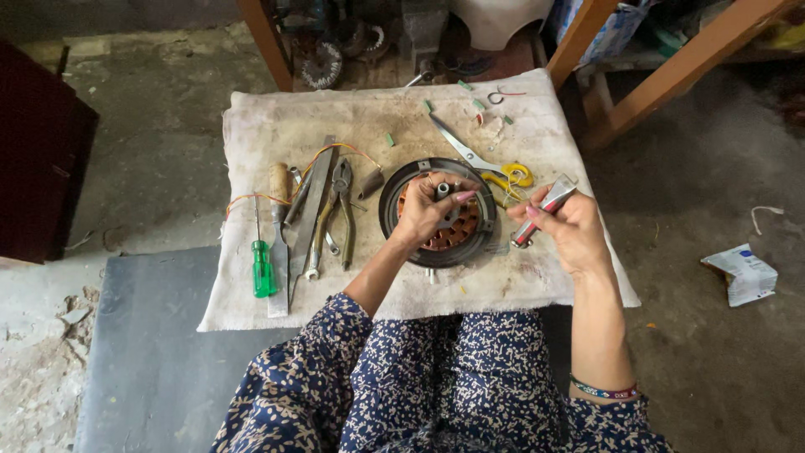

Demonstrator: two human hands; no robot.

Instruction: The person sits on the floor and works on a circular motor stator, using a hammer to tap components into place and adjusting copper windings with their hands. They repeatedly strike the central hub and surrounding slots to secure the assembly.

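- Green-handled screwdriver (263, 267) lies at the far left of the cloth-covered tabletop (352, 126), its thin shaft pointing away from the person.
- Just beside it, to the right, a wooden-handled tool (278, 186) and a long flat metal file (307, 220) lie lengthwise, close together.
- A spanner (318, 243) and a pair of pliers (342, 201) come next, with a thin orange wire (335, 151) looping over this group of tools.
- Near the middle of the cloth sits a round motor stator (436, 220), a dark ring with copper-coloured windings inside.
- The left hand (432, 210) rests over the stator, its fingers curled down onto the central part; whether they pinch something small there I cannot tell.
- Yellow-handled scissors (478, 159) lie just behind the stator, blades pointing up and left, the handles near the right hand.
- The right hand (570, 225) is raised just right of the stator, fingers closed firmly around a short metal tool with a red band (541, 211), held at a slant with its lower end towards the stator's rim.
- Small green bits (389, 139) are scattered on the far part of the cloth.
- On the floor, well apart to the right, lies a crumpled white packet (745, 273).
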